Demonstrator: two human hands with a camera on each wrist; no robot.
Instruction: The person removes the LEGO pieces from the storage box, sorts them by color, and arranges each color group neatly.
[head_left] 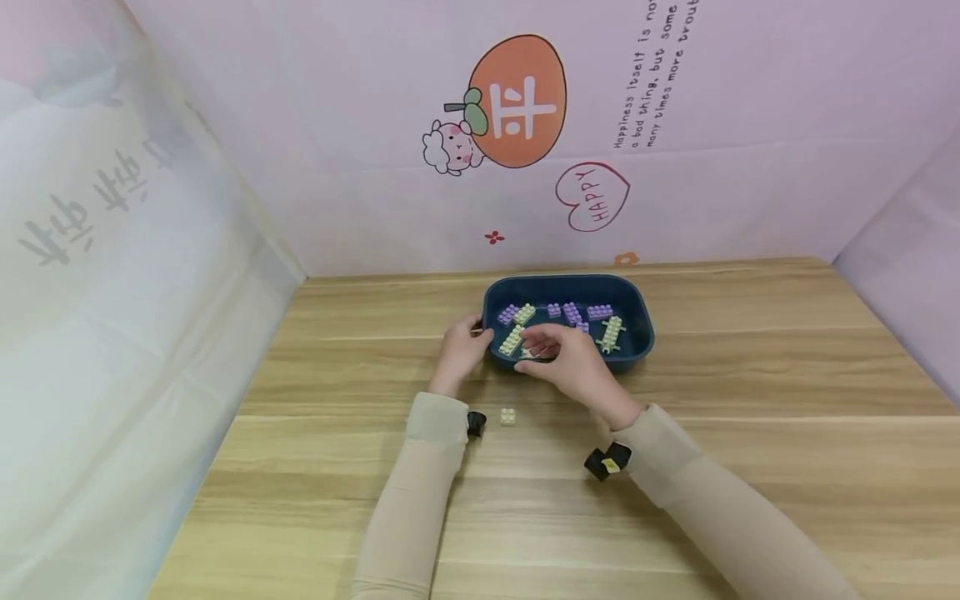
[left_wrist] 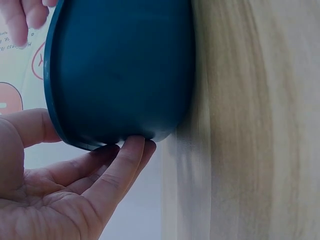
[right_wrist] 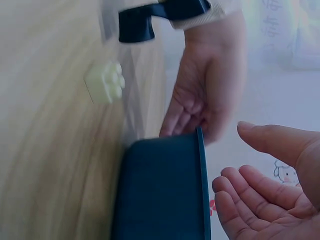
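A dark blue plastic tray (head_left: 570,282) stands on the table with purple and cream toy building bricks inside. My left hand (head_left: 460,350) grips its left end, the thumb at the rim and the fingers against the outer wall in the left wrist view. Over the tray's front left part hovers my right hand (head_left: 572,367), thumb and fingers apart and nothing held between them. Near it in the tray lie a long cream brick (head_left: 512,340) and another cream piece, partly hidden by the fingers. One small cream brick (head_left: 507,417) lies on the table in front.
Inside the tray are also purple bricks (head_left: 600,312) and a cream piece with side pegs (head_left: 611,333). The wooden table (head_left: 750,375) meets a printed cloth wall (head_left: 375,167) just behind the tray. Cloth also hangs at both sides.
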